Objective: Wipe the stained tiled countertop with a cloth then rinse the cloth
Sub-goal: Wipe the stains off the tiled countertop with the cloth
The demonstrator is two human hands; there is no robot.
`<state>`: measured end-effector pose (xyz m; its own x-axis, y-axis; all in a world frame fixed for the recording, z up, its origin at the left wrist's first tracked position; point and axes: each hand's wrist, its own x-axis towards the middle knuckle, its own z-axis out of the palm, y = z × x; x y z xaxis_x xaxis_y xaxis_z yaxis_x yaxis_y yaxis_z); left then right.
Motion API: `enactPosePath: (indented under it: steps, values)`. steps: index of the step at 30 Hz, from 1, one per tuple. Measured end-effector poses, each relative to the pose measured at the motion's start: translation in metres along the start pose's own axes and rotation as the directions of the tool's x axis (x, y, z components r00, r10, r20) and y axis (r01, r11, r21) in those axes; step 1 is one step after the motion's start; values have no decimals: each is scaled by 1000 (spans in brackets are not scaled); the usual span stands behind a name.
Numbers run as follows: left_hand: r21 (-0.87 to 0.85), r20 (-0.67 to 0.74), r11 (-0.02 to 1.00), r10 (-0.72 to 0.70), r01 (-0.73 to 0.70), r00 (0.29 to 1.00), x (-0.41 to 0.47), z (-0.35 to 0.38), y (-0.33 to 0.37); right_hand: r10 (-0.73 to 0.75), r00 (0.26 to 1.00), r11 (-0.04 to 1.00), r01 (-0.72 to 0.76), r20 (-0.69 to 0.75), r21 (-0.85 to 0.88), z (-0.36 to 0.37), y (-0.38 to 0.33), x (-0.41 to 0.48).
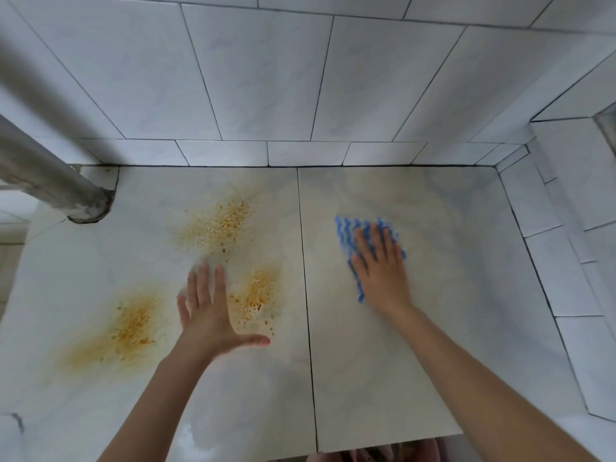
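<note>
Head view: my right hand (380, 265) presses the blue cloth (346, 233) flat under spread fingers on the countertop (400, 361). Wiping looks barely begun. The orange stains (216, 225) lie left of it, around my open, empty left hand (210, 311). Next, I'd sweep leftward with steady pressure.

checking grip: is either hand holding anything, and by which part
Nothing gripped: right hand presses flat on the blue cloth, over its middle; left hand empty.
</note>
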<state>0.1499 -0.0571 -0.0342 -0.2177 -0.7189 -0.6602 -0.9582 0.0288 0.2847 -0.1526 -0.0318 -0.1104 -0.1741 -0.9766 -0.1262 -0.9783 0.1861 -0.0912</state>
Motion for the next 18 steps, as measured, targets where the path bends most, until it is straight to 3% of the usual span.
enactPosePath:
  steps: [4,6,13,18]
  values:
    - [16,-8,1000,27,-27,1000,-2,3,-3,239,969,970,-240,58,20,-9,-6,21]
    - [43,-13,999,31,-31,999,-2,4,-4,259,964,965,-261,59,30,-10,-36,21]
    - [58,-34,998,6,-4,999,-3,5,-3,2,999,999,0,-38,54,2,-121,-15]
    - [30,-49,999,14,-13,999,-3,5,-3,-183,983,983,183,-22,12,6,-76,-12]
